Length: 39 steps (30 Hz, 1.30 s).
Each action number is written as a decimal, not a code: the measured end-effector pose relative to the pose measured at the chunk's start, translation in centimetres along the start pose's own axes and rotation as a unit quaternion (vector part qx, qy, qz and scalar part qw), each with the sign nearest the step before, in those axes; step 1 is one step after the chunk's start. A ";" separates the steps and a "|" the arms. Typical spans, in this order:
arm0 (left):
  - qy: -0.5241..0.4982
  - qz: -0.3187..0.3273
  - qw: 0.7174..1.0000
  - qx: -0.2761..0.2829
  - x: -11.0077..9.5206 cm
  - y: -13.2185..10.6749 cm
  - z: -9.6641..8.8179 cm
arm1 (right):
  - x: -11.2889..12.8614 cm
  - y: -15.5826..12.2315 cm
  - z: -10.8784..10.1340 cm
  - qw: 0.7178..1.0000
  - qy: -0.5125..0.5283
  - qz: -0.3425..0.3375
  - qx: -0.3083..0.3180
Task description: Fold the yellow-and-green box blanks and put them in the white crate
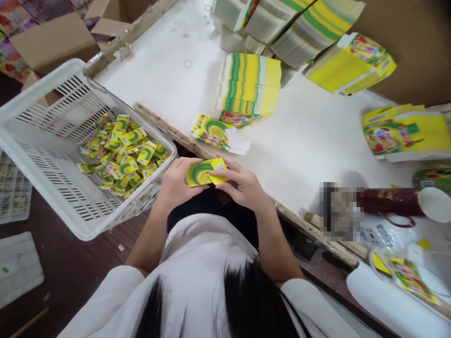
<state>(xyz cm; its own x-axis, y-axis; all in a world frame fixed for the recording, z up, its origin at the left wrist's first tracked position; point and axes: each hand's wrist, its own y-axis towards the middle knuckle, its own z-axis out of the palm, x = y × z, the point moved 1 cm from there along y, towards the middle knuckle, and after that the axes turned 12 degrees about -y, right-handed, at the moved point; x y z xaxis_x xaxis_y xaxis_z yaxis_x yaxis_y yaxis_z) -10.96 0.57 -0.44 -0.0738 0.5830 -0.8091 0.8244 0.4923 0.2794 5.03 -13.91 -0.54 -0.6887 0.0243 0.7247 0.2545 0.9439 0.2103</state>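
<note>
A small yellow-and-green carton [205, 172] is held in front of my body, just below the table's edge. My left hand [176, 184] grips its left side with curled fingers. My right hand [239, 183] pinches its right end, fingers folded over the flap. A short pile of flat cartons [219, 132] lies on the white table [310, 136] just beyond my hands. To my left a white plastic basket [38, 141] holds several folded cartons [123, 155] of the same print.
Tall stacks of flat cartons [250, 84] and more bundles [352, 63] stand farther back. Printed boxes [405, 131] lie at the right, with a dark red tube [391, 201] and plastic bags near it. Cardboard boxes [52, 42] sit behind the basket.
</note>
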 end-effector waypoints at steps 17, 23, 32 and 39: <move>0.089 -0.145 0.946 -0.275 4.5 -1.2 -4.3 | -5.8 6.8 2.0 0.947 -0.210 0.194 -0.149; -0.213 -0.186 0.947 -0.155 3.5 -0.7 1.4 | -4.0 6.0 1.4 0.943 -0.161 0.191 -0.222; -0.577 -0.110 0.782 -0.209 -0.7 2.0 3.4 | 2.7 1.8 2.9 0.945 0.313 0.094 -0.026; -0.550 -0.092 0.754 -0.347 -1.4 2.9 3.3 | 3.9 1.5 4.9 0.936 0.332 0.107 -0.055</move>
<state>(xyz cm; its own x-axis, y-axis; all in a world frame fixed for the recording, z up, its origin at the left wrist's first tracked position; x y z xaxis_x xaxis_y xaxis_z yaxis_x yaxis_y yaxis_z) -6.59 -0.98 -0.23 0.6735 -0.2384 -0.6997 0.3374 0.9414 0.0040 -0.65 -10.78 -0.61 -0.0503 -0.0354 0.9981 0.4314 0.9005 0.0537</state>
